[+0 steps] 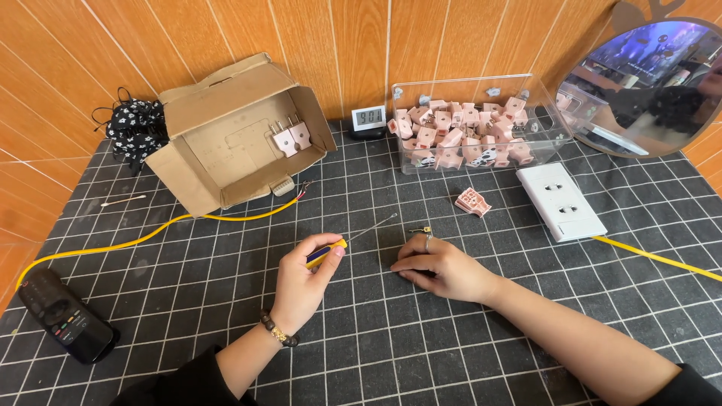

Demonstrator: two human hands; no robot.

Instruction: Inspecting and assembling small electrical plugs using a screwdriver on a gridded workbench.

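**Around the cutting mat**

A dark gridded mat [451, 361] covers the table. Back left, an open cardboard box [233, 135] lies tipped on its side, two pink plugs [292, 137] inside. Beside it, a black patterned scrunchie [135, 128]. A yellow cable [135, 240] snakes from the box toward a black remote [66, 317] at the left edge. Centre back, a small digital clock [368, 118]. Next, a clear tub [481, 124] full of pink plugs. One loose pink plug part [472, 201] lies near a white socket plate [560, 200]. A round mirror [647, 86] leans far right.
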